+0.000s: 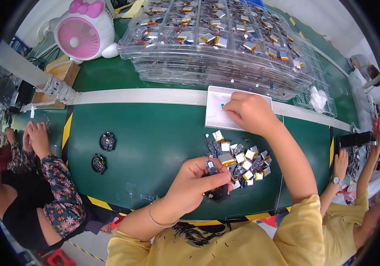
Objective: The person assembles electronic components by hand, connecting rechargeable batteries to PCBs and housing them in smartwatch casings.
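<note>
Dressed in a yellow shirt (238,244) at the near edge. Grasping a rounded black casing (217,193) in the left hand (192,182), with the thumb reaching over the top of it and the fingers closed about it. Held, so, right under the thumb and inside the grip rather than out past the fingertips. Keeping a small dark board (211,166) with a pale label just above that thumb, close beside the index finger; impossible to tell whether joined to the casing or loose.

Just beyond the left fingers and to the right, strewn in a loose heap of silvery battery cells and dark circuit parts (246,165). Well apart to the left, set out as two round black housings (108,141) on the green table (154,133), near each other without touching.

Farther out, reaching with the right hand (250,113) into a shallow white tray (215,122), with fingertips drawn together and a tiny blue piece (222,106) right at them, on their left; cannot tell gripping from mere touching.

Past a white rail (141,96), piled high with clear plastic trays (167,57) of cells and boards, beside a pink-and-white fan (78,40) on the left
</note>
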